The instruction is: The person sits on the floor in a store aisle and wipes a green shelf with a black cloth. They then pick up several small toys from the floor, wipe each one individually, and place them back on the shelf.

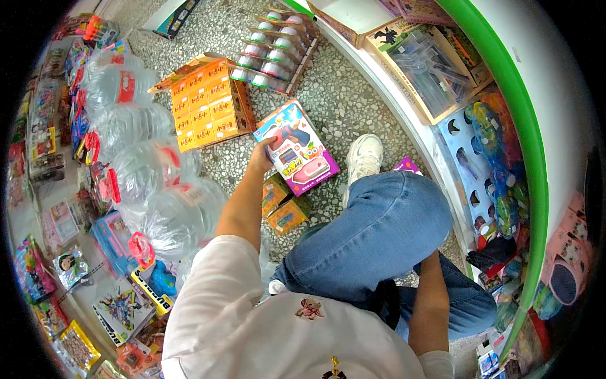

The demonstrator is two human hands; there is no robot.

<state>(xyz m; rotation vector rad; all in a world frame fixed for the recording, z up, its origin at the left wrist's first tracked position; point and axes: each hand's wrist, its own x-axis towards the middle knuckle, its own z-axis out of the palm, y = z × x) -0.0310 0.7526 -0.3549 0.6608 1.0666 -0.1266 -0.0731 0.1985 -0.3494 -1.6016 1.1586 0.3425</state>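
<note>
My left hand (264, 154) grips the left edge of a colourful cardboard toy box (303, 154), its thumb on the printed front. The box is blue on top and purple below, with cartoon figures and writing. Partly beneath it, small orange-and-green cartons (287, 217) sit on the floor. My right forearm (428, 308) passes behind my bent knee, and the hand itself is hidden there. Past my knee a purple corner of another package (407, 165) shows. Just beyond my left hand stands a display case of small orange boxes (203, 106).
On the speckled floor (326, 85) lies a tiered tray of capped round containers (274, 52). Large plastic-wrapped clear bottles (147, 156) line the left, beside packaged toys (125, 308). A green-edged shelf (535, 189) with an open carton (421, 71) curves along the right.
</note>
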